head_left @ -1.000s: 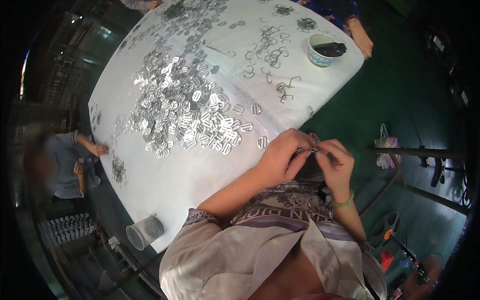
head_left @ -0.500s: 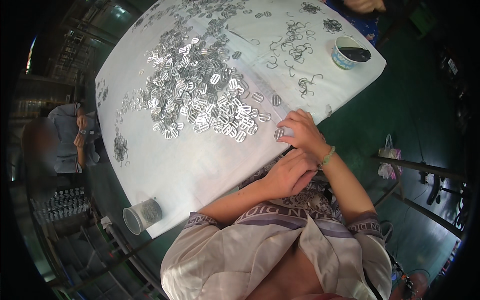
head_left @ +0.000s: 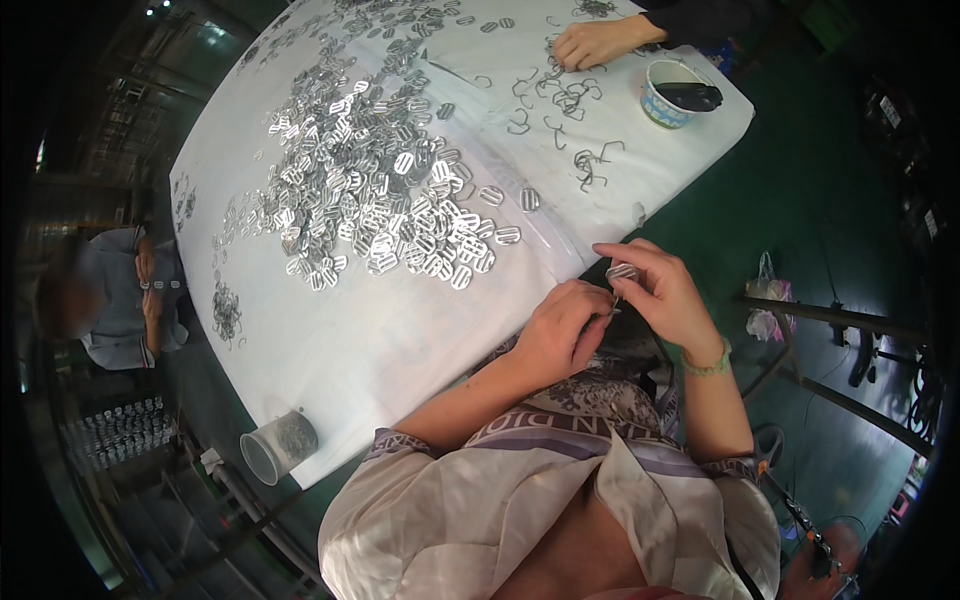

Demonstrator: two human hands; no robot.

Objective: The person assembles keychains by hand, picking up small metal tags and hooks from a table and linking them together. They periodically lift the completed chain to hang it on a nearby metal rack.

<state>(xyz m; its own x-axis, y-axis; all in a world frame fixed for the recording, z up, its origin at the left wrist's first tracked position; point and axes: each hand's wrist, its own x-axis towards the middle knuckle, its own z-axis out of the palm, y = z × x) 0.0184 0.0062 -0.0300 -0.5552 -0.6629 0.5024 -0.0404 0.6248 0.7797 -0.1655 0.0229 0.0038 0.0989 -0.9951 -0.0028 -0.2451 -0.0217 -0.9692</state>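
Metal buckle between thumb and finger, near side of the heap

The right hand (head_left: 665,295), on the near right of the heap of slotted buckles (head_left: 370,170), pinches one metal buckle (head_left: 622,271) by its rim between thumb and forefinger. Just beside it, the left hand (head_left: 568,325) is drawn narrow at the fingertips around a small metal piece (head_left: 614,309), too hidden to name.

The buckle looks light, stiff and thin; it should not bend easily, but the shiny faces may slip. The outer rim seems the best hold, which leaves the slots clear.

Nearer than the heap and to its left, a clear cup (head_left: 268,455) with small dark bits sits at the edge of the tabletop (head_left: 340,350), which has a white, smooth-looking cover. Right of the heap lie bent wire hooks (head_left: 588,178); farther right is a blue-and-white tub (head_left: 664,112) with something black in it.

Right of the heap's far part, a co-worker's hand (head_left: 593,43) rests over more hooks. Well left of the heap, another co-worker (head_left: 118,305) in grey sits past the edge. The floor (head_left: 690,205), right of the heap, is dark green, with a metal frame (head_left: 840,317) beside a plastic bag (head_left: 770,292).
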